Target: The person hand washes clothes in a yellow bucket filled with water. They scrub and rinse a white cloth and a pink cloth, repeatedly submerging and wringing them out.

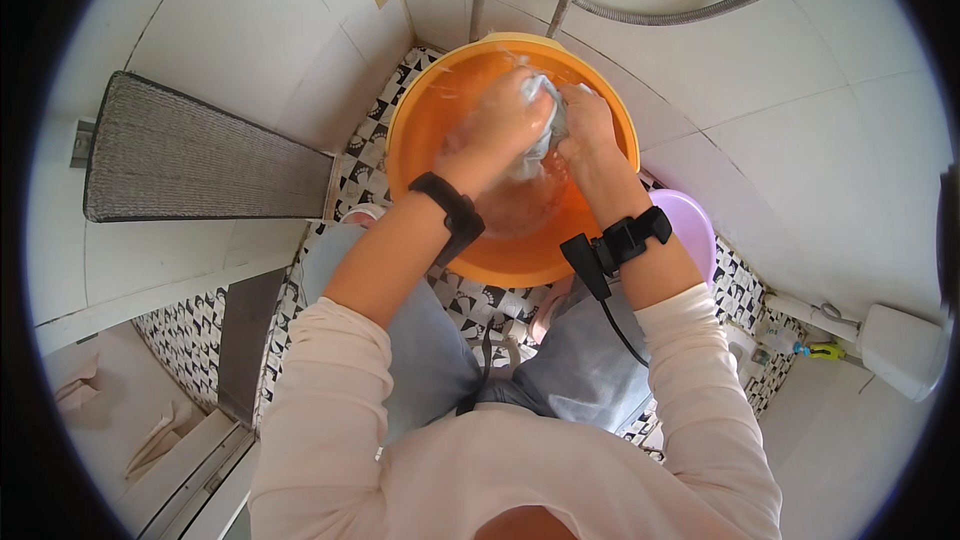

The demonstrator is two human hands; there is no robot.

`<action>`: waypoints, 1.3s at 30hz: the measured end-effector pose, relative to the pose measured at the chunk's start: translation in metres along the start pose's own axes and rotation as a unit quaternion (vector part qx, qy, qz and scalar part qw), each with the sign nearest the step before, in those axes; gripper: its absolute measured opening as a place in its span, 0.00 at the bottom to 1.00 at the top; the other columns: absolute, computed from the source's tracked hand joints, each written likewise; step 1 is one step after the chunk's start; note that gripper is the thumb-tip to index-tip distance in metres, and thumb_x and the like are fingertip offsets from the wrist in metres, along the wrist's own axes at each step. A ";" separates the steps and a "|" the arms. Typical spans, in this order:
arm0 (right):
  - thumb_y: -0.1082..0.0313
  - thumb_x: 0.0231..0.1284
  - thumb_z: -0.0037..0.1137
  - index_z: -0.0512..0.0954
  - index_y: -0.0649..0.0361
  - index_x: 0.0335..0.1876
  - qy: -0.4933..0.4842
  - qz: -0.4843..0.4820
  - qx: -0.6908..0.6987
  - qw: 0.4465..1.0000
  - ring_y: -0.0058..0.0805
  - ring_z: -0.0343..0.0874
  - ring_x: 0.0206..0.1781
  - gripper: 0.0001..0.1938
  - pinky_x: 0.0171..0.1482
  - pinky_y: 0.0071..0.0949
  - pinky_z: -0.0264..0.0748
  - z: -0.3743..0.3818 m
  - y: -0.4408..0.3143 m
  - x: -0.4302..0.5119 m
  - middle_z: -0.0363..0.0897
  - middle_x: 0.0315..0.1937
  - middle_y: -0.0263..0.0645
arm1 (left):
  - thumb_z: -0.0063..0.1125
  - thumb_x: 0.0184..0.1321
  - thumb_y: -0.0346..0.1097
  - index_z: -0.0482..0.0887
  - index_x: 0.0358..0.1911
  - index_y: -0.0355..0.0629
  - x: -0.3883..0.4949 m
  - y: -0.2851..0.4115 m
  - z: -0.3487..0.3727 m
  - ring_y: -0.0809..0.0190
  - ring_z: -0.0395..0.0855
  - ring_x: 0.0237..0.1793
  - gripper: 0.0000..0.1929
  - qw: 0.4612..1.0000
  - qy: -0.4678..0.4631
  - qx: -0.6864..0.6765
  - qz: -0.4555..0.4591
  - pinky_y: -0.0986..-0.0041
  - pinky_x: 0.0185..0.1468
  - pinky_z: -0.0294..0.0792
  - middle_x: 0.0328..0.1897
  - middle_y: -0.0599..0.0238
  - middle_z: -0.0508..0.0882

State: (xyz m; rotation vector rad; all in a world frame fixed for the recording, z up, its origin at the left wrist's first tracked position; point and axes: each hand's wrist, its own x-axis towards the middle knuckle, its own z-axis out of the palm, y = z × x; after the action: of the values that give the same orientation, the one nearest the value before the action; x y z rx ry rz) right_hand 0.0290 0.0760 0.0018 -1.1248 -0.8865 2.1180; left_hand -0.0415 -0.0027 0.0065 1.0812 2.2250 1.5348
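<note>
In front of me an orange plastic basin (409, 157) stands on the floor with foamy water (510, 206) in it. My left hand (506, 116) is closed around a wet, pale bluish-white cloth (536, 157), bunched up over the water. On the cloth's other side, my right hand (589, 120) grips it too, fingers towards the basin's far rim. Splashes rise near the far edge beside the left hand. The cloth's full shape is hidden by both hands. Black straps sit on both wrists, and a cable hangs from the right one.
A purple basin (686, 232) stands right of the orange one, partly behind my right forearm. A grey ribbed mat (202, 154) hangs at the left wall. Flexible metal hose (705, 13) runs along the far wall. A white cistern (900, 349) and a spray bottle (825, 350) are at far right.
</note>
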 end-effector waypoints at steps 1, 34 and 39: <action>0.73 0.49 0.49 0.71 0.65 0.38 0.038 -0.012 -0.044 0.998 0.28 0.72 0.28 0.10 0.27 0.28 0.69 0.004 -0.002 0.000 0.72 0.30 0.38 | 0.52 0.50 0.40 0.74 0.39 0.34 0.006 -0.008 -0.005 0.48 0.76 0.38 0.17 0.998 -0.059 -0.032 -0.020 0.67 0.44 0.67 0.36 0.49 0.78; 0.66 0.57 0.47 0.69 0.60 0.44 -0.231 0.063 0.182 0.954 0.33 0.75 0.39 0.11 0.40 0.33 0.73 -0.021 0.041 -0.007 0.74 0.38 0.41 | 0.58 0.44 0.36 0.81 0.26 0.44 -0.020 0.038 -0.004 0.48 0.78 0.29 0.06 0.966 -0.066 0.048 0.244 0.63 0.32 0.70 0.25 0.55 0.80; 0.66 0.57 0.45 0.70 0.62 0.44 0.034 0.121 0.080 0.989 0.32 0.75 0.40 0.12 0.41 0.33 0.73 -0.009 0.035 -0.012 0.74 0.38 0.41 | 0.53 0.53 0.43 0.80 0.24 0.39 0.000 0.026 -0.011 0.45 0.78 0.26 0.14 0.997 -0.004 0.076 -0.017 0.61 0.30 0.69 0.21 0.49 0.79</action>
State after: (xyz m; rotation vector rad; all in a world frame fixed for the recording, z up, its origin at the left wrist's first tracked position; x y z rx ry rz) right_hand 0.0369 0.0480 -0.0234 -1.2641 -0.5597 2.2826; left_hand -0.0363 -0.0063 0.0341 1.0829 2.3747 1.3624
